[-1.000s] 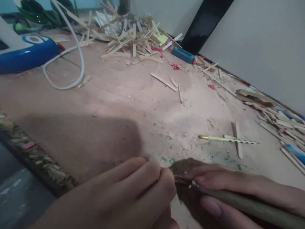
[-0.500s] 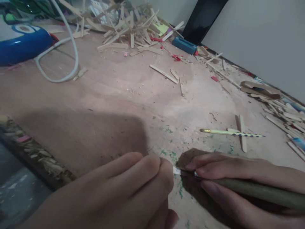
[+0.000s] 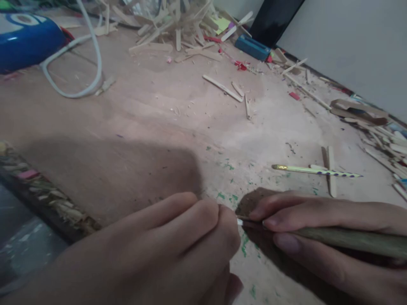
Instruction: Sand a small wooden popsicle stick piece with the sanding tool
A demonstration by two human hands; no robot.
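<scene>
My right hand [image 3: 321, 237] grips a knife with a long olive-green handle [image 3: 346, 240], its short blade tip [image 3: 240, 221] pointing left at my left hand. My left hand [image 3: 165, 254] is curled into a fist low on the wooden tabletop [image 3: 152, 123], fingertips pinched right at the blade; whatever it pinches is hidden under the fingers. Green flecks of paint or shavings [image 3: 227, 197] dot the wood around both hands.
A yellow pencil with a blue-striped end [image 3: 314, 170] lies across a flat wooden stick [image 3: 331, 169] just beyond my right hand. Heaps of wooden sticks [image 3: 178, 23] fill the far side and right edge. A blue object [image 3: 27, 40] and white cable [image 3: 92, 63] sit far left.
The view has tilted down a little, so the table's things sit higher in frame. The blade tip has drawn closer to my left fingertips. Both hands keep their grips.
</scene>
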